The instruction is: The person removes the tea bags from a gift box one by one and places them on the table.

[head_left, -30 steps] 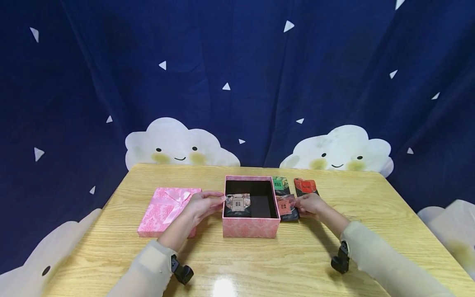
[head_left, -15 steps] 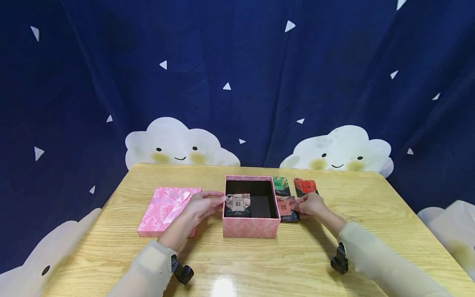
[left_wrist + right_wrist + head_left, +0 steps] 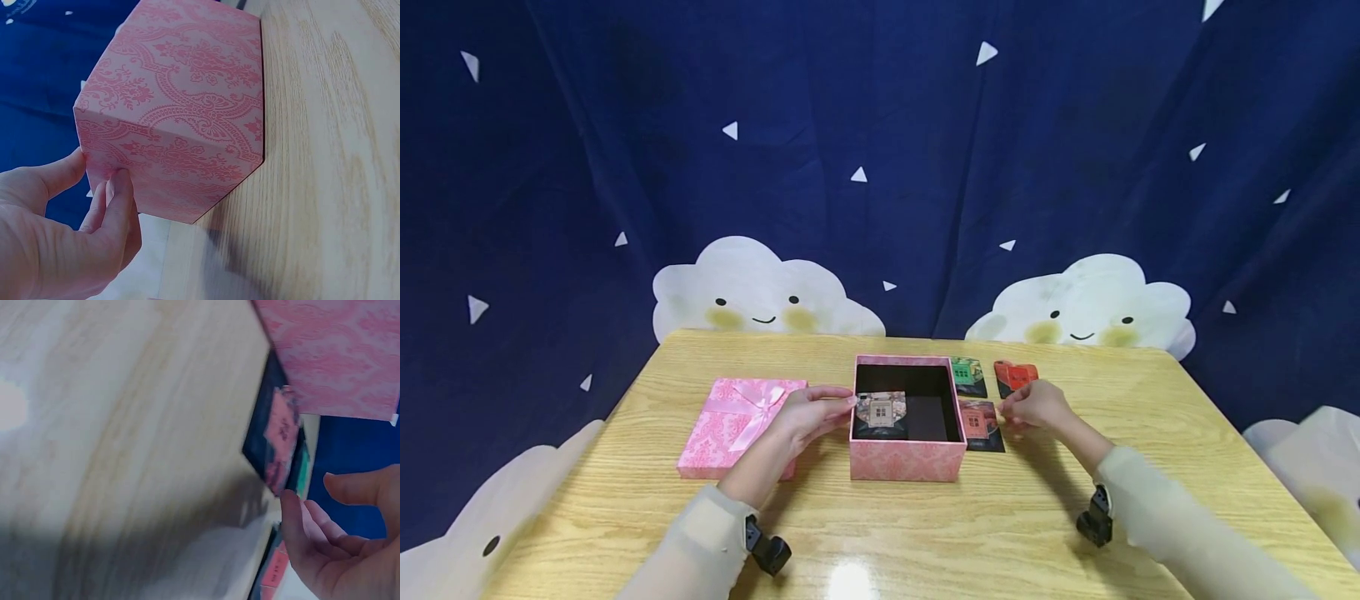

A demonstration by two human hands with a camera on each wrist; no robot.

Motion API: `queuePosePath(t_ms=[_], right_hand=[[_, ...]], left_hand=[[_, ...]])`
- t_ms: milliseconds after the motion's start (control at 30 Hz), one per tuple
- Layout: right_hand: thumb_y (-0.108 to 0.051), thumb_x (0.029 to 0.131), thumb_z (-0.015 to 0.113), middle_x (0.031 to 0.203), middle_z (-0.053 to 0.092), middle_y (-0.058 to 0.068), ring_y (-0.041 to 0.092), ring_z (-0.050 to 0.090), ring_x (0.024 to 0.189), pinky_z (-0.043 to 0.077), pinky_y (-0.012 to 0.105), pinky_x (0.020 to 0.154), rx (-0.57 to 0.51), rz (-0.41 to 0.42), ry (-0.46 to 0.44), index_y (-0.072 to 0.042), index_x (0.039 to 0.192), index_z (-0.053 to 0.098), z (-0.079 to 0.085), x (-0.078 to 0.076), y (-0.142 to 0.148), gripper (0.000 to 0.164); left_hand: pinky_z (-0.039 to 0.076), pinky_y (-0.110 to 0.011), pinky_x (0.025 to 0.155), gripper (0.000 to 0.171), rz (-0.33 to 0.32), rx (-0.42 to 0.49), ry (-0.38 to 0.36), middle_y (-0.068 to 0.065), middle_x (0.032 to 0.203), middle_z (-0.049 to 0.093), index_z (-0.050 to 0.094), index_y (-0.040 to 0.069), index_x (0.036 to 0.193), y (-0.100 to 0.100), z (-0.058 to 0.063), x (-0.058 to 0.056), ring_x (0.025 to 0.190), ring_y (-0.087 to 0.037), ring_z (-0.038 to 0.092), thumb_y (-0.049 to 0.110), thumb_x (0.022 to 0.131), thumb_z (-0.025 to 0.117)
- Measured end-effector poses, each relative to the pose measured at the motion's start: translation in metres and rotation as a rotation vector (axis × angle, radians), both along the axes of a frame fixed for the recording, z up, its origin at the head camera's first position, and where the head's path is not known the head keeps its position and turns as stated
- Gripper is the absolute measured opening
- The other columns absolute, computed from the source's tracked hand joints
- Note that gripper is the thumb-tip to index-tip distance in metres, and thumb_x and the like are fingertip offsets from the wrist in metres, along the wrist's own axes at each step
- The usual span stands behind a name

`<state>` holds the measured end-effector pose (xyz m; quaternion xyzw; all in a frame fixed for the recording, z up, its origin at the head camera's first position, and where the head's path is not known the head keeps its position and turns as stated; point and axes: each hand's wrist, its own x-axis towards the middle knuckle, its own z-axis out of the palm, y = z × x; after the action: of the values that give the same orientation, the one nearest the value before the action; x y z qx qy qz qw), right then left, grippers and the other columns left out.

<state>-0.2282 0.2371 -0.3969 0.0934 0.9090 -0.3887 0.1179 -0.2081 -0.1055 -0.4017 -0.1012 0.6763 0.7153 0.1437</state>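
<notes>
In the head view my left hand [image 3: 815,417] holds the left rim of a pink patterned gift box [image 3: 907,461]. The left wrist view has its thumb at the rim of the box [image 3: 181,119] and fingers against the outer wall. Inside the box, at the left, lies a dark packet with a beige label [image 3: 882,414]. My right hand [image 3: 1037,406] is just right of a dark packet with a pinkish-red label [image 3: 980,426], which lies beside the box. In the right wrist view the thumb and fingers of the right hand [image 3: 340,534] are apart, with nothing between them.
Behind the pinkish-red packet lies a green-labelled packet [image 3: 967,376], close to the box. A red-labelled packet [image 3: 1017,377] is beyond my right hand, partly covered by it. The pink lid with a ribbon bow [image 3: 730,425] rests left of the box on the wooden table [image 3: 1000,525].
My right hand has let go of the pinkish-red packet and shifted slightly right. That packet now lies flat, a little nearer me. The left hand and box look unmoved.
</notes>
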Motion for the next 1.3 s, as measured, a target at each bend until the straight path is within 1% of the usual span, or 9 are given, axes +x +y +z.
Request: queuePosePath(t_ms=[267,467,633,900,1000,1033,1133,1233,1300], right_hand=[[-0.005,0.091,0.060,0.073,0.068,-0.002,0.002,0.062,0.062,0.062,0.026,0.068,-0.228,0.054,-0.068,0.016,0.116,0.058,0.019,-0.005,0.003,0.032],[-0.002,0.094,0.053,0.080,0.071,-0.005,0.004,0.069,0.075,0.061,0.024,0.080,-0.491,0.119,-0.124,0.020,0.128,0.045,0.032,-0.008,0.000,0.041],[-0.003,0.096,0.051,0.080,0.071,-0.006,0.004,0.070,0.078,0.060,0.023,0.082,-0.624,0.156,-0.123,0.019,0.133,0.038,0.044,-0.008,-0.010,0.045],[0.001,0.094,0.053,0.086,0.071,-0.007,0.006,0.069,0.084,0.060,0.021,0.084,-0.722,0.181,-0.082,0.018,0.137,0.035,0.063,-0.003,-0.039,0.050],[0.001,0.094,0.053,0.088,0.071,-0.004,0.007,0.069,0.085,0.060,0.022,0.084,-0.722,0.189,-0.074,0.018,0.136,0.037,0.065,-0.002,-0.053,0.048],[0.001,0.094,0.053,0.090,0.072,-0.003,0.008,0.069,0.085,0.060,0.023,0.084,-0.719,0.185,-0.075,0.017,0.135,0.039,0.065,-0.001,-0.058,0.046],[0.000,0.094,0.054,0.091,0.072,0.000,0.008,0.069,0.084,0.060,0.024,0.085,-0.703,0.170,-0.083,0.016,0.134,0.042,0.065,0.002,-0.072,0.045],[-0.002,0.094,0.056,0.089,0.071,0.001,0.009,0.069,0.083,0.059,0.027,0.087,-0.667,0.158,-0.095,0.015,0.131,0.046,0.063,0.005,-0.084,0.043],[-0.003,0.093,0.057,0.091,0.071,0.003,0.010,0.069,0.084,0.058,0.029,0.090,-0.640,0.153,-0.098,0.014,0.130,0.049,0.062,0.006,-0.092,0.042]], left_hand=[[0.054,-0.041,0.100,0.033,-0.010,0.000,0.012,-0.017,0.107,0.068,0.061,-0.007,0.118,0.001,0.001,0.001,0.077,-0.009,0.063,0.007,0.088,0.067],[0.055,-0.040,0.099,0.032,-0.017,0.002,0.011,-0.021,0.112,0.067,0.061,-0.007,0.117,0.002,0.001,0.001,0.079,-0.011,0.064,0.006,0.089,0.067],[0.052,-0.041,0.103,0.034,-0.033,0.015,-0.008,-0.020,0.115,0.066,0.060,-0.007,0.120,0.001,0.003,0.001,0.087,-0.014,0.067,0.006,0.089,0.066],[0.050,-0.041,0.104,0.039,-0.083,0.053,-0.037,-0.016,0.111,0.070,0.056,-0.010,0.125,-0.003,0.007,-0.003,0.089,-0.014,0.068,0.004,0.089,0.065],[0.053,-0.038,0.101,0.042,-0.142,0.094,-0.030,-0.017,0.112,0.070,0.054,-0.011,0.125,-0.009,0.003,-0.007,0.091,-0.013,0.068,0.004,0.088,0.066],[0.055,-0.036,0.099,0.042,-0.185,0.137,-0.016,-0.016,0.110,0.071,0.056,-0.010,0.123,-0.013,-0.008,-0.015,0.091,-0.014,0.069,0.007,0.087,0.068],[0.054,-0.036,0.100,0.045,-0.228,0.165,-0.020,-0.018,0.114,0.069,0.054,-0.011,0.125,-0.016,-0.011,-0.018,0.092,-0.013,0.069,0.009,0.087,0.068],[0.052,-0.037,0.102,0.045,-0.219,0.146,-0.046,-0.022,0.120,0.066,0.052,-0.012,0.128,-0.014,-0.008,-0.018,0.092,-0.013,0.069,0.007,0.090,0.065],[0.050,-0.038,0.105,0.046,-0.183,0.102,-0.071,-0.023,0.124,0.063,0.047,-0.014,0.131,-0.009,0.006,-0.010,0.093,-0.012,0.068,0.003,0.092,0.061]])
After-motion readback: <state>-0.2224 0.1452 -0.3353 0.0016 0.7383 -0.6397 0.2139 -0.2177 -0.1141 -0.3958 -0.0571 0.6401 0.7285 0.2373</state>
